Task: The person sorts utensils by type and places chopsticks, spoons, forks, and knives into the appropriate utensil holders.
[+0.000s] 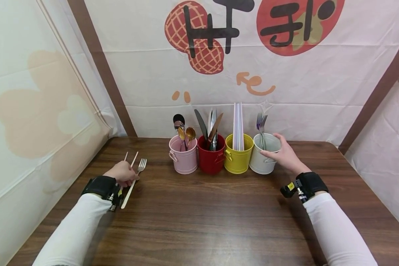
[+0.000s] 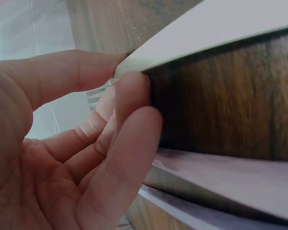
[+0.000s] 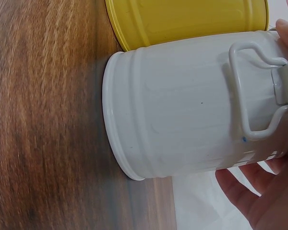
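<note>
On the left of the table, my left hand (image 1: pixel 123 173) pinches a fork (image 1: pixel 142 164) between thumb and fingers. The fork's pale handle (image 2: pixel 182 45) runs back towards me, and its tines point away. Two thin sticks that look like chopsticks (image 1: pixel 135 158) lie beside it, partly hidden under the hand. At the right end of a row of pails, my right hand (image 1: pixel 286 153) grips a white metal pail (image 3: pixel 192 105) by its upper part, thumb at the near side and fingers round the right side. Several forks (image 1: pixel 261 123) stand upright in this pail.
Left of the white pail stand a yellow pail (image 1: pixel 237 162) with striped sticks (image 1: pixel 238 125), a red pail (image 1: pixel 210 162) with knives (image 1: pixel 214 129) and a pink pail (image 1: pixel 185 164) with spoons (image 1: pixel 190 133). A printed cloth wall (image 1: pixel 146 74) rises behind the table (image 1: pixel 199 221).
</note>
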`<control>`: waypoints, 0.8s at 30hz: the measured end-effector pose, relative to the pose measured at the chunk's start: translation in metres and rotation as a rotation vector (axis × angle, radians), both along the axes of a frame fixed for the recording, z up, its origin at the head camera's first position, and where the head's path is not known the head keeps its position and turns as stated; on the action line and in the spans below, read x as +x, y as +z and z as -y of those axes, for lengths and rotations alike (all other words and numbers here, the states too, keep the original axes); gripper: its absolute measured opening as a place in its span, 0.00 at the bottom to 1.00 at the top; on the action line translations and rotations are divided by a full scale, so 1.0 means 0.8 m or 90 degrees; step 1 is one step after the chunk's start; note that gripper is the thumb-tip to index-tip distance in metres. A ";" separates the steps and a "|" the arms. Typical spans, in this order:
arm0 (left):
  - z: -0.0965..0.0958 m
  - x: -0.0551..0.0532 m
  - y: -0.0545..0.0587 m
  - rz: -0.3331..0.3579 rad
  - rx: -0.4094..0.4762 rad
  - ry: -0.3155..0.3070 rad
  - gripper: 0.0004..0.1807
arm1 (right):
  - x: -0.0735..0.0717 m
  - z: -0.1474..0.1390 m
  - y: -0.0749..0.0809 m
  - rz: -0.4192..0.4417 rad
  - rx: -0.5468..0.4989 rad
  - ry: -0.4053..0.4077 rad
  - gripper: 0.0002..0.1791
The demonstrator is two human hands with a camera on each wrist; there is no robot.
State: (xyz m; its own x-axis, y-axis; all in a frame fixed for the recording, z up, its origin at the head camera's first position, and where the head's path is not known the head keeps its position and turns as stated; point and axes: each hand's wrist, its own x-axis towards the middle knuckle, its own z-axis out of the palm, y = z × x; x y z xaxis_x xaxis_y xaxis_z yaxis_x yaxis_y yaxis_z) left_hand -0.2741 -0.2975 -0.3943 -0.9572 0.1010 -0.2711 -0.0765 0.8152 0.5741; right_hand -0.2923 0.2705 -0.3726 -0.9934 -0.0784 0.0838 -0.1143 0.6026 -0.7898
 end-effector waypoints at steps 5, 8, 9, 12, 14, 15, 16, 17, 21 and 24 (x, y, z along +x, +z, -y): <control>0.007 0.003 -0.001 -0.005 0.063 0.012 0.08 | 0.001 0.002 0.000 0.005 0.003 0.004 0.56; 0.008 0.007 0.006 -0.035 0.118 0.022 0.10 | 0.002 0.002 0.001 0.004 0.007 0.003 0.56; 0.008 0.008 0.010 -0.048 0.142 0.030 0.11 | 0.002 0.002 0.001 0.003 0.007 0.001 0.56; 0.007 0.011 0.020 -0.088 0.248 0.063 0.10 | 0.001 0.002 0.001 0.002 0.009 -0.002 0.57; 0.005 0.013 0.026 -0.119 0.341 0.093 0.07 | 0.001 0.001 0.001 0.003 0.009 -0.003 0.57; 0.003 0.014 0.030 -0.136 0.393 0.105 0.05 | 0.000 0.001 0.001 0.001 0.012 -0.003 0.57; 0.002 0.015 0.033 -0.153 0.448 0.112 0.05 | 0.000 0.001 0.001 -0.001 0.014 -0.002 0.56; -0.001 0.016 0.036 -0.172 0.497 0.117 0.06 | 0.000 0.000 0.000 -0.003 0.016 -0.001 0.56; -0.011 0.021 0.053 -0.233 0.655 0.119 0.10 | 0.000 -0.001 -0.001 -0.011 0.024 0.002 0.56; -0.018 0.025 0.069 -0.262 0.721 0.121 0.10 | 0.000 -0.002 -0.001 -0.009 0.024 0.003 0.56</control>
State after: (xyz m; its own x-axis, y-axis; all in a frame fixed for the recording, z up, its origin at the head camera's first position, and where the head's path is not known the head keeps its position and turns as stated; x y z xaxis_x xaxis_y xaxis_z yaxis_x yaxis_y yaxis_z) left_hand -0.2542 -0.2832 -0.3394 -0.9759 -0.0673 0.2074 0.2159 -0.1658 0.9622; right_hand -0.2924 0.2719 -0.3732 -0.9918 -0.0859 0.0945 -0.1275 0.6312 -0.7650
